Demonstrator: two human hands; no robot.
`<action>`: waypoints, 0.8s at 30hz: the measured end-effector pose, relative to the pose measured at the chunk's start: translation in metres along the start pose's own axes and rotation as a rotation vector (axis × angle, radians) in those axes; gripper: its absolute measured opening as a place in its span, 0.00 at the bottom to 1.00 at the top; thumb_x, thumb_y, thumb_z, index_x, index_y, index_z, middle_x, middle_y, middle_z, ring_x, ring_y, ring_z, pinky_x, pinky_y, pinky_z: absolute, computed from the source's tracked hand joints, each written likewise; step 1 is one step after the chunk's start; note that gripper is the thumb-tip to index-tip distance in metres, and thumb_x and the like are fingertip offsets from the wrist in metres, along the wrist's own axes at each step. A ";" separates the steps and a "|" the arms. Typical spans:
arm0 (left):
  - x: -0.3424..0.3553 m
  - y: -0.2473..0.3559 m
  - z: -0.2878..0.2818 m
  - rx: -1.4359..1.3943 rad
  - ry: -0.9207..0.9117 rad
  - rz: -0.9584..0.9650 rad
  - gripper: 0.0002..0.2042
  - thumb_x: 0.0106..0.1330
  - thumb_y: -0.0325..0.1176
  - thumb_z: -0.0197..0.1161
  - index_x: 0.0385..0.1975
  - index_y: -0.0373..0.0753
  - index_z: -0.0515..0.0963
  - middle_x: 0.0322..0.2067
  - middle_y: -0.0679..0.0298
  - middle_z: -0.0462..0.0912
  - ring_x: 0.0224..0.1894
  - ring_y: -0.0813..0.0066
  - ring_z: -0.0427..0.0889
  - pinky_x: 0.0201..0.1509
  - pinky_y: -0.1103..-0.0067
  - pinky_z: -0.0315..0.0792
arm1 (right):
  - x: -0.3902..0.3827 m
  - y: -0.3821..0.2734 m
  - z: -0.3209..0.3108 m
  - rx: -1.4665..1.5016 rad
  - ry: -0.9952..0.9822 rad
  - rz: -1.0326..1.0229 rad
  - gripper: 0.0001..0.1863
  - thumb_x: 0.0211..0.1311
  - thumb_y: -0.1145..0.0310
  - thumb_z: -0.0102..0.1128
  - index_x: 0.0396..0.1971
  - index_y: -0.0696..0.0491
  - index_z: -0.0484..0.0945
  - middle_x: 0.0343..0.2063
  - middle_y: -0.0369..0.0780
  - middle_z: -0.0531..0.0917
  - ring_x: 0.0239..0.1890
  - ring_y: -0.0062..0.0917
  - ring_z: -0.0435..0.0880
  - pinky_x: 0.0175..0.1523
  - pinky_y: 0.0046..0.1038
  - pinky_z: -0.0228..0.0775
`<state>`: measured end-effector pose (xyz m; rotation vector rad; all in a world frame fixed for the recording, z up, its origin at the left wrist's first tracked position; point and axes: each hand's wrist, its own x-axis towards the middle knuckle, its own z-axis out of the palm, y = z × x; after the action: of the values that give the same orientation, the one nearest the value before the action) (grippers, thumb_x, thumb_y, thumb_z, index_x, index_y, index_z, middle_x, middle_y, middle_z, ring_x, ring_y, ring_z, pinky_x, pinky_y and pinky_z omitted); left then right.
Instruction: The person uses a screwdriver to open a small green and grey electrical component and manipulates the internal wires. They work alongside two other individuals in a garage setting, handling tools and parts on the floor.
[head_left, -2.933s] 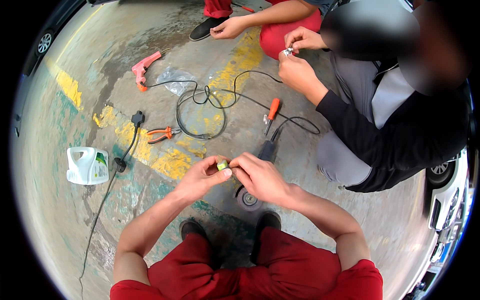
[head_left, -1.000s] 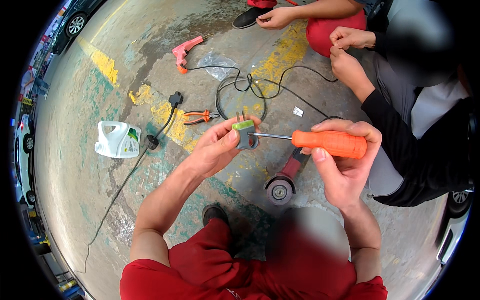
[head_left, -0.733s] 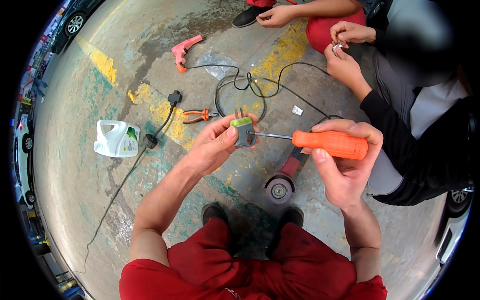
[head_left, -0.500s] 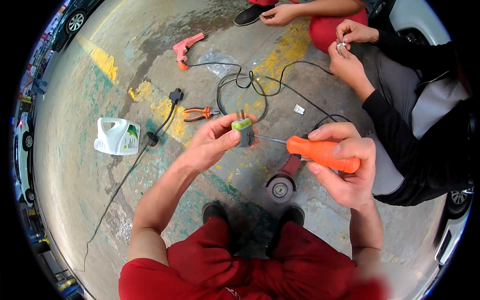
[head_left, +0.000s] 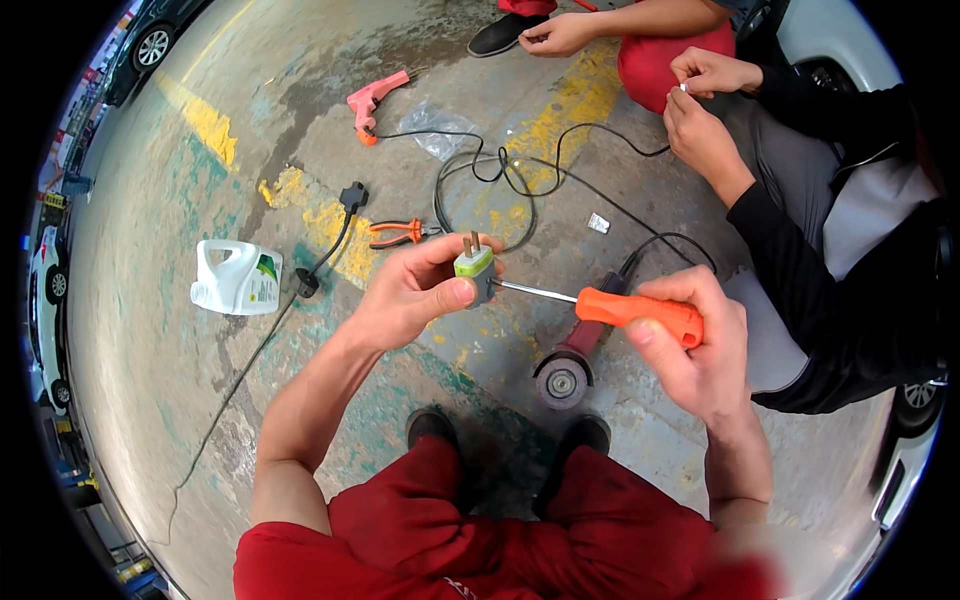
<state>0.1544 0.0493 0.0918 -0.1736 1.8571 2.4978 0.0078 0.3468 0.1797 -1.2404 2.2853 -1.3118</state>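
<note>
Left hand (head_left: 408, 298) pinches plug (head_left: 477, 267); right hand (head_left: 708, 348) grips screwdriver (head_left: 622, 307), tip at plug, just right of left hand. Plug seems closed, screwdriver work unfinished.

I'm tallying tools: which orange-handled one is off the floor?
The screwdriver in the camera wearer's right hand, its tip at the grey-and-green plug; the orange-handled pliers, by contrast, lie on the floor.

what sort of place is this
Most likely a vehicle workshop or garage: a dark car stands at the upper left, an angle grinder lies on the floor, and worn yellow paint marks that floor.
</note>
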 end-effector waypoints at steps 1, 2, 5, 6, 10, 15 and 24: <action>0.001 0.000 0.000 0.006 -0.001 0.015 0.30 0.73 0.43 0.74 0.69 0.34 0.74 0.54 0.64 0.85 0.55 0.75 0.84 0.63 0.75 0.76 | 0.000 -0.001 -0.001 0.053 0.004 0.065 0.22 0.58 0.67 0.83 0.46 0.55 0.78 0.36 0.40 0.87 0.32 0.32 0.86 0.39 0.29 0.78; 0.002 -0.001 0.000 0.013 -0.003 0.028 0.30 0.73 0.42 0.74 0.69 0.34 0.74 0.54 0.64 0.85 0.55 0.75 0.83 0.62 0.75 0.76 | -0.001 0.000 -0.001 0.108 0.009 0.130 0.23 0.59 0.67 0.82 0.47 0.56 0.77 0.36 0.40 0.87 0.32 0.32 0.85 0.40 0.28 0.77; 0.002 -0.005 0.004 0.028 0.004 0.044 0.30 0.73 0.42 0.74 0.69 0.33 0.74 0.54 0.64 0.84 0.55 0.76 0.82 0.62 0.75 0.75 | 0.006 0.012 0.005 0.046 0.098 -0.224 0.20 0.63 0.69 0.78 0.48 0.57 0.76 0.36 0.41 0.82 0.36 0.30 0.82 0.46 0.29 0.76; 0.001 -0.005 0.005 0.032 0.010 0.045 0.30 0.72 0.42 0.74 0.69 0.33 0.74 0.54 0.64 0.84 0.56 0.76 0.82 0.62 0.75 0.75 | 0.005 0.009 0.002 -0.014 0.076 -0.259 0.19 0.64 0.69 0.77 0.47 0.58 0.75 0.37 0.42 0.82 0.37 0.30 0.81 0.47 0.29 0.76; -0.001 -0.005 0.005 -0.019 0.043 0.077 0.32 0.71 0.43 0.75 0.69 0.33 0.74 0.55 0.64 0.84 0.56 0.75 0.82 0.63 0.74 0.75 | 0.002 0.000 -0.003 0.018 -0.026 0.075 0.20 0.62 0.72 0.77 0.49 0.57 0.76 0.42 0.44 0.80 0.42 0.32 0.80 0.49 0.31 0.74; 0.000 -0.005 0.000 0.014 0.090 0.128 0.33 0.71 0.44 0.75 0.69 0.32 0.74 0.55 0.62 0.84 0.57 0.73 0.82 0.62 0.73 0.76 | 0.007 0.014 0.012 0.167 0.132 -0.230 0.22 0.60 0.73 0.78 0.51 0.57 0.77 0.36 0.43 0.79 0.37 0.36 0.80 0.42 0.33 0.73; 0.000 -0.002 0.005 0.046 0.031 0.088 0.34 0.72 0.48 0.74 0.70 0.31 0.73 0.55 0.60 0.84 0.56 0.71 0.83 0.62 0.71 0.78 | 0.004 0.001 -0.002 -0.005 0.035 -0.159 0.18 0.61 0.71 0.79 0.44 0.58 0.78 0.32 0.41 0.79 0.30 0.32 0.77 0.37 0.31 0.70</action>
<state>0.1539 0.0547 0.0908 -0.1330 1.9740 2.5197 0.0039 0.3454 0.1812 -1.4375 2.2545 -1.3905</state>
